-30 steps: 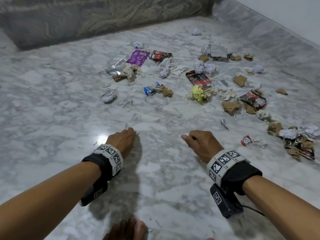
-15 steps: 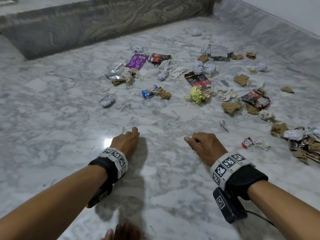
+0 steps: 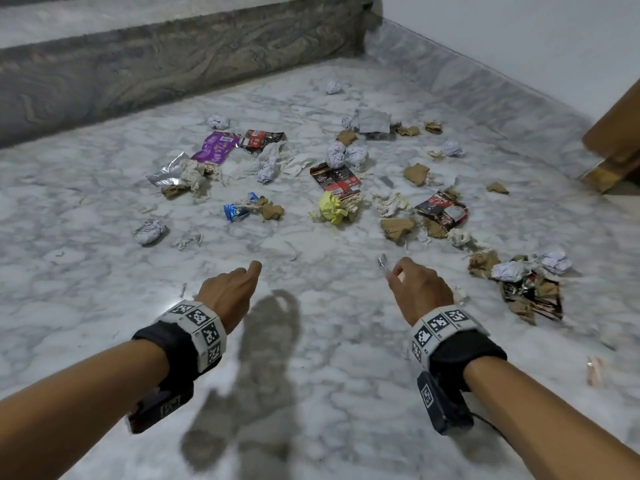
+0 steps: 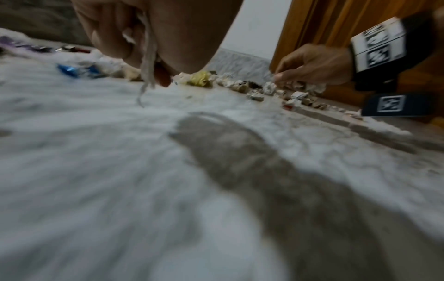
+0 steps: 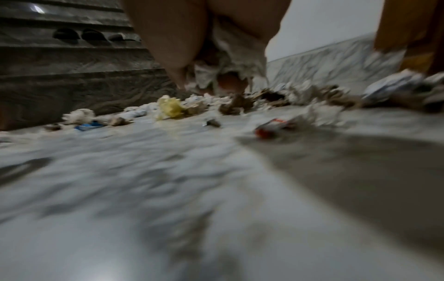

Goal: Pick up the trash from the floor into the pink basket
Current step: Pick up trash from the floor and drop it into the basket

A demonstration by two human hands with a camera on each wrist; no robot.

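Trash lies scattered over the marble floor (image 3: 104,271): a yellow paper ball (image 3: 332,211), a purple wrapper (image 3: 214,147), a blue wrapper (image 3: 237,211), white paper balls and brown scraps. My left hand (image 3: 242,278) hovers low with its fingers curled; in the left wrist view the left hand (image 4: 149,57) grips a thin paper strip (image 4: 147,62) that hangs down. My right hand (image 3: 408,282) is curled too, and the right wrist view shows the right hand (image 5: 216,79) clutching torn white paper scraps (image 5: 230,57). A small silver scrap (image 3: 382,263) lies just beyond it. No pink basket is in view.
A grey stone step (image 3: 173,64) runs along the far side, and a marble skirting with a white wall (image 3: 519,36) runs along the right. A wooden door frame (image 3: 613,140) stands at the far right. A heap of wrappers and paper balls (image 3: 526,282) lies right of my right hand.
Both hands have moved slightly forward toward the trash, still curled. The view has lifted, bringing the step's top and the wooden door frame into sight.
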